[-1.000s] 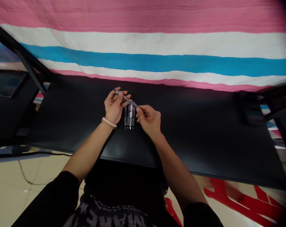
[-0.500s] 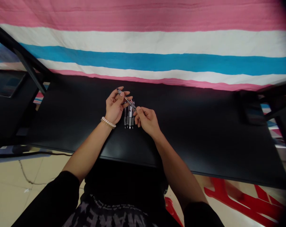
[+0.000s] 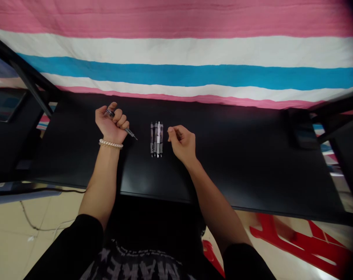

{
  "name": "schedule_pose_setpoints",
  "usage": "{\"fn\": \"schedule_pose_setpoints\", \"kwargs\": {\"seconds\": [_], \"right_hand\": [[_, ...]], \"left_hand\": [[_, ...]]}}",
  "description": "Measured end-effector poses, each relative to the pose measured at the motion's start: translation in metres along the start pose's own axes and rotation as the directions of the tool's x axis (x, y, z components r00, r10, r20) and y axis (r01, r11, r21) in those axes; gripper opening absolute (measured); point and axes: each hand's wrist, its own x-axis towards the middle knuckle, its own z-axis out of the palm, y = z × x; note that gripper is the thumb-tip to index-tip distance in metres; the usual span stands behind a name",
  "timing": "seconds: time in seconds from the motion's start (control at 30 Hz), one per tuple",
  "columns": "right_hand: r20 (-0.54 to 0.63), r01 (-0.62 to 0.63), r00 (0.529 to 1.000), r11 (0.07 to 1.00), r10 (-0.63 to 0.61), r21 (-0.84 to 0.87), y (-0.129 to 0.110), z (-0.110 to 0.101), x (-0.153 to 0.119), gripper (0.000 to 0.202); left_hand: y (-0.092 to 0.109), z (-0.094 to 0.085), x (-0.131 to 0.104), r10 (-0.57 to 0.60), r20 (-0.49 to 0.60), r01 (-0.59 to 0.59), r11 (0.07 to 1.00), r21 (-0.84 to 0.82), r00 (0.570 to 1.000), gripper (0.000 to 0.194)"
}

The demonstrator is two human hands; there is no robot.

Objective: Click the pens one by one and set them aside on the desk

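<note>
Right hand (image 3: 184,146) curled beside four pens (image 3: 158,136) lined up on surface (image 3: 237,163); can't tell if it holds anything. Left hand (image 3: 110,128) gripping pen (image 3: 129,132), tip poking out; wants a firm grip, tip clear of the row.

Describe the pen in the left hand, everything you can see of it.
The pen is slim, with a dark, shiny top end and a gray grip narrowing to a point; it looks like plastic. It lies aslant in the left hand, whose curled fingers hide its middle. The point slants down and right in the picture, and nothing else visibly touches it.
</note>
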Motion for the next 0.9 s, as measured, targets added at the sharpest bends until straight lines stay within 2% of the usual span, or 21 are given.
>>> {"fn": "schedule_pose_setpoints", "kwargs": {"seconds": [0.1,0.2,0.23,0.27,0.33,0.43,0.5,0.6,0.67,0.73,0.83,0.9], "right_hand": [[0.048,0.035,0.998,0.992,-0.029,-0.125,0.003,-0.002,0.001,0.022],[0.163,0.049,0.987,0.974,-0.012,-0.222,0.003,-0.006,0.000,0.017],[0.217,0.057,0.976,0.968,-0.003,-0.244,0.003,-0.007,0.000,0.017],[0.268,0.068,0.963,0.962,0.006,-0.266,0.002,-0.009,0.000,0.017],[0.350,0.096,0.936,0.945,0.021,-0.311,0.001,-0.012,0.000,0.016],[0.399,0.131,0.916,0.917,0.033,-0.376,-0.001,-0.017,0.001,0.025],[0.402,0.161,0.916,0.897,0.020,-0.411,-0.002,-0.020,0.002,0.025],[0.371,0.194,0.929,0.882,-0.024,-0.430,-0.001,-0.021,0.002,0.007],[0.345,0.201,0.937,0.877,-0.043,-0.436,0.000,-0.021,0.001,0.008],[0.329,0.191,0.943,0.876,-0.039,-0.443,0.001,-0.020,0.001,0.007],[0.302,0.168,0.953,0.878,-0.027,-0.449,0.002,-0.021,0.002,0.005],[0.288,0.155,0.957,0.880,-0.022,-0.449,0.003,-0.022,0.003,0.010]], "left_hand": [[-0.004,-0.002,0.007,0.011,-0.033,-0.008,0.995,0.104,0.999,0.039],[-0.017,-0.012,0.020,0.162,-0.109,-0.114,0.930,0.349,0.981,0.017],[-0.023,-0.018,0.024,0.258,-0.112,-0.180,0.869,0.461,0.960,0.015],[-0.028,-0.024,0.027,0.354,-0.075,-0.250,0.781,0.572,0.932,0.029],[-0.037,-0.035,0.032,0.473,0.049,-0.345,0.563,0.751,0.880,0.049],[-0.044,-0.044,0.033,0.527,0.191,-0.387,0.290,0.875,0.828,0.055],[-0.045,-0.044,0.031,0.516,0.230,-0.372,0.189,0.909,0.825,0.054],[-0.044,-0.040,0.028,0.522,0.262,-0.373,0.118,0.920,0.812,0.048],[-0.044,-0.035,0.027,0.536,0.291,-0.421,0.135,0.897,0.793,0.040],[-0.045,-0.027,0.025,0.532,0.305,-0.485,0.237,0.842,0.790,0.030],[-0.047,-0.005,0.004,0.492,0.305,-0.559,0.536,0.632,0.816,0.018],[-0.044,0.017,-0.031,0.416,0.342,-0.533,0.734,0.420,0.842,0.021]]}}
